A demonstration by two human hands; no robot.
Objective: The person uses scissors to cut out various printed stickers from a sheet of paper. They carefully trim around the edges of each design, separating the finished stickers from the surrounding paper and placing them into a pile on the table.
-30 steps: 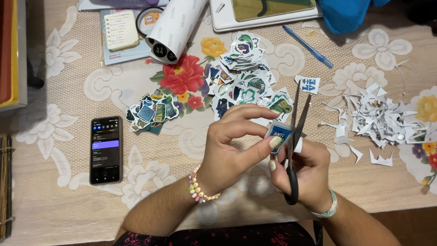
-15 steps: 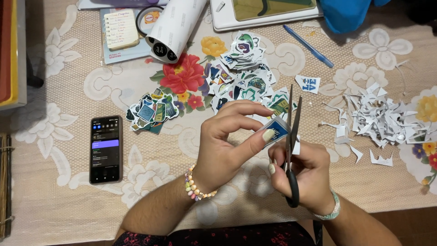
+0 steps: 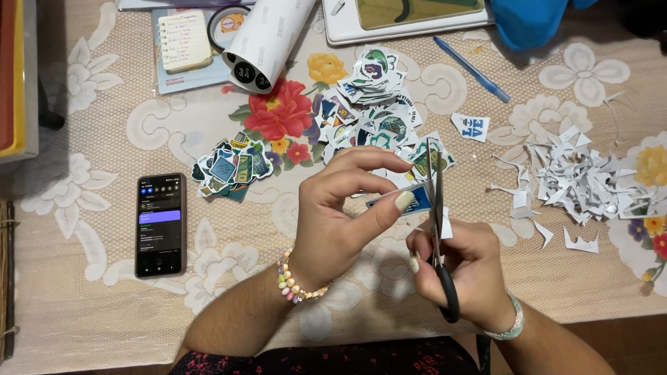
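My left hand (image 3: 344, 215) pinches a small blue and white sticker piece (image 3: 411, 201) between thumb and fingers. My right hand (image 3: 467, 271) grips black-handled scissors (image 3: 438, 222), blades pointing away from me and closed against the sticker's right edge. A bead bracelet circles my left wrist, a pale band my right. Both hands hover above the near middle of the flowered tablecloth (image 3: 90, 292).
A pile of cut stickers (image 3: 375, 111) and a smaller heap (image 3: 233, 167) lie beyond my hands. White paper scraps (image 3: 577, 180) sit right. A black phone (image 3: 160, 223) lies left. A white roll (image 3: 267, 38), notepad (image 3: 184, 42), blue pen (image 3: 472, 69) and tablet (image 3: 410, 15) are far.
The scissor blades have closed together onto the sticker piece. My left hand has turned the piece slightly; both hands stay in about the same spot.
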